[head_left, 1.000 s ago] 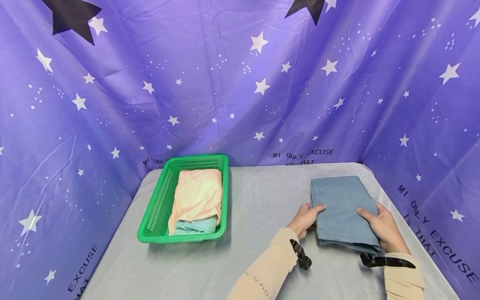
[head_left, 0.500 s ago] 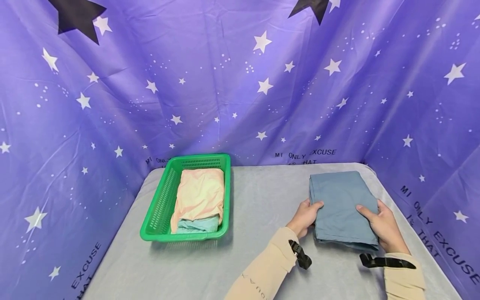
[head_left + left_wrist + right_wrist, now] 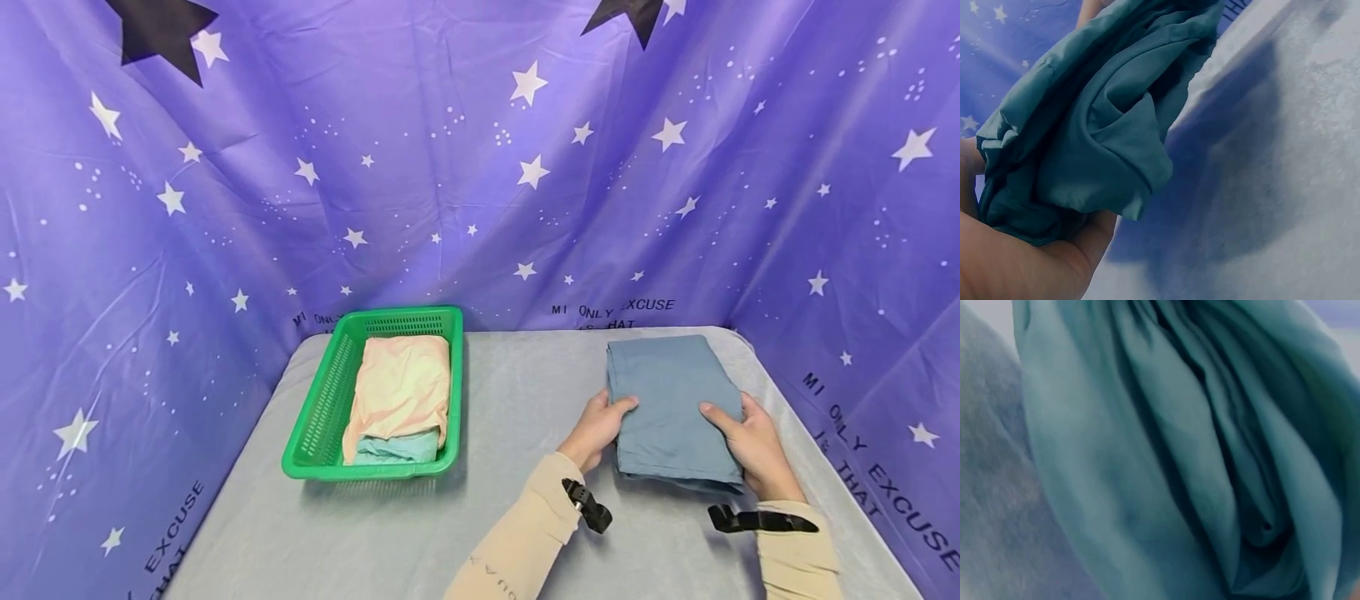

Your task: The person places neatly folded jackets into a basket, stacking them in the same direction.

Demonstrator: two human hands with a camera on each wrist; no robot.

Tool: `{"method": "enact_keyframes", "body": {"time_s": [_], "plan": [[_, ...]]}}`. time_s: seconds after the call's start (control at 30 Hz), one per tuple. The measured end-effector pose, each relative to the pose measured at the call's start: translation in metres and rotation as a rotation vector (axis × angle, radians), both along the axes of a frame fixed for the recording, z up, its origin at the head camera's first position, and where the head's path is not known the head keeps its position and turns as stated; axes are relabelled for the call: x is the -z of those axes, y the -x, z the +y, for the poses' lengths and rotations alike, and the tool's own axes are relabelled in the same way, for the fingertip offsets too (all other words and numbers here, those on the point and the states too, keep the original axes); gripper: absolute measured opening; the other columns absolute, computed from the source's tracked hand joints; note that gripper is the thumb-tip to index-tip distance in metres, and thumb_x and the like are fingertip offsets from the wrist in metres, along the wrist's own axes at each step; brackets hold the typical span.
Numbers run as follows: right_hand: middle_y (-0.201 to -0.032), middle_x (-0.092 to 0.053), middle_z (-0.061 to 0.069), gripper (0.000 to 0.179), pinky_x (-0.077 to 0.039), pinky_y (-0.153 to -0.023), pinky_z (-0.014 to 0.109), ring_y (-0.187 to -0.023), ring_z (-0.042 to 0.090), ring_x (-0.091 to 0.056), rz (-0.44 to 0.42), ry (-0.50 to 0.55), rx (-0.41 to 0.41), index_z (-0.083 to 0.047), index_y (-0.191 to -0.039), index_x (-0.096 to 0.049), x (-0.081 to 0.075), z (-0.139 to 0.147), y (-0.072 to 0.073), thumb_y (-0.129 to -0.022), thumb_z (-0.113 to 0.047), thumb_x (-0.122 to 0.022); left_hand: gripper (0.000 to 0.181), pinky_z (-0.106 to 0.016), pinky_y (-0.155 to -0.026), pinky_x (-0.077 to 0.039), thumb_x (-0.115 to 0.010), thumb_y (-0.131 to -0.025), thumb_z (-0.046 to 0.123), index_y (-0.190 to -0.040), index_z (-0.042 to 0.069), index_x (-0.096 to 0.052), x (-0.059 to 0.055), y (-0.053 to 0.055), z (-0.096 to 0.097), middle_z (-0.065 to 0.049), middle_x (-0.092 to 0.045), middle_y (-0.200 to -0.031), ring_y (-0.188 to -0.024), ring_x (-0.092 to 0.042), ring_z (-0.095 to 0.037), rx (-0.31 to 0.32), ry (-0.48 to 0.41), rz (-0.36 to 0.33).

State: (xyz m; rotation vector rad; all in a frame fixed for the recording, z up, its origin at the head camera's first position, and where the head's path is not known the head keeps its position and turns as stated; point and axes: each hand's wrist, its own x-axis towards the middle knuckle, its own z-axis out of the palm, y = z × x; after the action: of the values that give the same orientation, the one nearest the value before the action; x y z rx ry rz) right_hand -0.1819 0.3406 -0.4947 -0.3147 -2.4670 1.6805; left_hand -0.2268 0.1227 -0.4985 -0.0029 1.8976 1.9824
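Observation:
A folded blue-grey cloth (image 3: 671, 408), several layers thick, is held between both hands at the right of the head view. My left hand (image 3: 597, 427) grips its left edge, thumb on top and fingers underneath. On the opposite edge, my right hand (image 3: 753, 442) holds it the same way, its fingers partly hidden below. In the left wrist view the cloth (image 3: 1110, 137) hangs over the table with its shadow beneath, and a loose fold droops by the left hand (image 3: 1029, 269). Stacked layers of the cloth (image 3: 1147, 456) fill most of the right wrist view.
A green plastic basket (image 3: 300, 417) stands on the left of the grey-covered table (image 3: 517, 500). Inside it a folded peach cloth (image 3: 405, 383) lies over a folded mint-green cloth (image 3: 397, 448). Purple star-printed curtains (image 3: 442, 200) enclose the table's back and sides.
Both hands have carried the folded blue-grey cloth slightly left and farther back in the head view. The head view has shifted a little; the basket and its cloths stay in place.

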Motion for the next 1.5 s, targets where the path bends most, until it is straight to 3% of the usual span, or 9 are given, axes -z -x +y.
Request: {"method": "enact_keyframes", "body": {"time_s": [0.23,0.43,0.73,0.87,0.97,1.03,1.23,1.4,1.5], "plan": [[-0.097,-0.054,-0.036,0.069,-0.052,-0.072,0.018,-0.087,-0.008,-0.059,-0.007,0.021,-0.058,0.006,-0.152,-0.034,-0.001,-0.016,0.006,-0.104,-0.034,-0.061,0.062,-0.053,-0.124,-0.031,-0.066,-0.099,0.039,-0.152,0.015,-0.048,0.0,0.004,-0.019,0.001,-0.054,-0.152,-0.149,-0.041,-0.028,-0.017,-0.003,0.036],[-0.1,-0.056,-0.034,0.068,-0.052,-0.075,0.016,-0.089,-0.007,-0.06,0.014,0.062,-0.084,0.006,-0.151,-0.035,-0.005,-0.03,0.01,-0.104,-0.034,-0.061,0.047,-0.049,-0.121,-0.037,-0.065,-0.099,0.035,-0.143,0.019,-0.058,-0.001,0.006,-0.035,0.005,-0.064,-0.138,-0.138,-0.052,-0.022,-0.014,-0.05,0.084],[-0.107,-0.056,-0.03,0.072,-0.053,-0.079,0.017,-0.092,-0.007,-0.061,-0.007,0.117,-0.165,0.004,-0.156,-0.028,-0.01,-0.051,0.014,-0.105,-0.035,-0.059,0.041,-0.046,-0.115,-0.043,-0.066,-0.099,0.033,-0.137,0.019,-0.063,-0.013,0.008,-0.063,0.005,-0.069,-0.129,-0.122,-0.061,-0.017,0.003,-0.024,0.129],[-0.131,-0.059,-0.004,0.074,-0.051,-0.082,0.013,-0.098,-0.011,-0.058,-0.012,0.112,-0.212,0.004,-0.159,-0.023,-0.012,-0.06,0.017,-0.106,-0.036,-0.057,0.041,-0.046,-0.115,-0.043,-0.067,-0.098,0.032,-0.136,0.016,-0.063,-0.02,0.01,-0.076,0.002,-0.069,-0.127,-0.119,-0.061,-0.016,0.003,-0.003,0.13],[-0.152,-0.045,0.023,0.077,-0.048,-0.085,0.01,-0.103,-0.016,-0.052,-0.019,0.117,-0.248,0.002,-0.162,-0.018,-0.015,-0.066,0.018,-0.107,-0.037,-0.054,0.043,-0.046,-0.115,-0.043,-0.066,-0.098,0.031,-0.137,0.012,-0.062,-0.026,0.012,-0.087,-0.001,-0.068,-0.128,-0.119,-0.06,-0.017,0.009,-0.001,0.143],[-0.158,-0.035,0.03,0.078,-0.047,-0.086,0.009,-0.104,-0.017,-0.051,-0.024,0.131,-0.273,0.001,-0.163,-0.015,-0.017,-0.071,0.019,-0.107,-0.038,-0.054,0.045,-0.045,-0.116,-0.043,-0.066,-0.098,0.03,-0.139,0.01,-0.061,-0.03,0.013,-0.094,-0.003,-0.068,-0.131,-0.122,-0.06,-0.018,0.014,-0.005,0.152],[-0.153,-0.041,0.03,0.075,-0.053,-0.086,0.016,-0.103,-0.01,-0.059,-0.016,0.143,-0.344,-0.002,-0.163,-0.017,-0.024,-0.081,0.022,-0.107,-0.036,-0.054,0.049,-0.045,-0.117,-0.042,-0.065,-0.099,0.03,-0.143,0.009,-0.057,-0.041,0.015,-0.115,-0.007,-0.065,-0.138,-0.13,-0.057,-0.022,0.012,0.0,0.162],[-0.144,-0.05,0.023,0.07,-0.056,-0.086,0.022,-0.103,-0.004,-0.062,-0.01,0.134,-0.407,-0.003,-0.161,-0.023,-0.029,-0.09,0.024,-0.107,-0.034,-0.054,0.049,-0.044,-0.113,-0.045,-0.065,-0.099,0.029,-0.143,0.009,-0.057,-0.049,0.015,-0.132,-0.008,-0.065,-0.136,-0.122,-0.06,-0.02,0.005,0.013,0.16],[-0.146,-0.047,0.025,0.069,-0.058,-0.088,0.031,-0.111,0.01,-0.064,-0.027,0.14,-0.439,-0.006,-0.162,-0.022,-0.032,-0.096,0.025,-0.107,-0.034,-0.055,0.049,-0.044,-0.111,-0.046,-0.065,-0.099,0.029,-0.143,0.008,-0.057,-0.053,0.015,-0.141,-0.01,-0.064,-0.136,-0.12,-0.06,-0.021,0.0,0.016,0.16]]}}
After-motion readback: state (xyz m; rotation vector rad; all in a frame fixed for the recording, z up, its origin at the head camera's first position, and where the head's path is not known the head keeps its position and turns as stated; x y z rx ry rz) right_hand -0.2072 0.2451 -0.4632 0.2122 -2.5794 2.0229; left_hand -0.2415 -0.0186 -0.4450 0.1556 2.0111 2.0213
